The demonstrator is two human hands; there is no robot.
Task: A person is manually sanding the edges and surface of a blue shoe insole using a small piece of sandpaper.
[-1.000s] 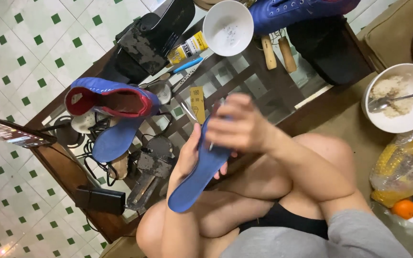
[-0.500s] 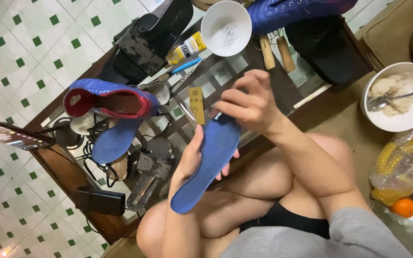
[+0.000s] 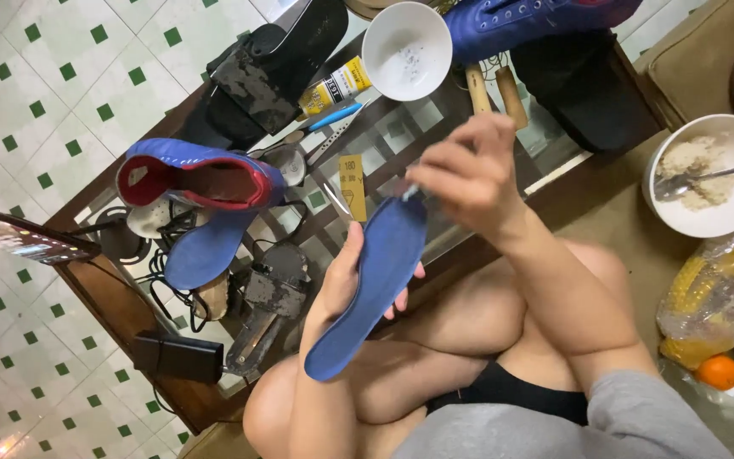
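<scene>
Right now the left hand is closed around the long blue foam insole, thumb on one edge and fingers curled round the other, holding it tilted above the person's bare knees, just off the near edge of the glass tabletop. The right hand sits at the insole's upper end with its fingers bunched together, pinching a small thin tool whose tip touches the insole; what kind of tool it is cannot be made out.

Beyond the hands, on the tabletop, a small yellow tag lies just past the insole's upper end. Toward the tabletop's left side a blue shoe with a red lining lies on its side, with a second blue insole under it and tangled black cables beside. A worn dark metal tool lies near the front edge, and a black adapter block sits at the near left corner. At the far edge stand an empty white bowl, a yellow glue tube, a black sole piece and another blue shoe. Off the tabletop to the right, a white bowl of rice with a spoon rests on the floor.
</scene>
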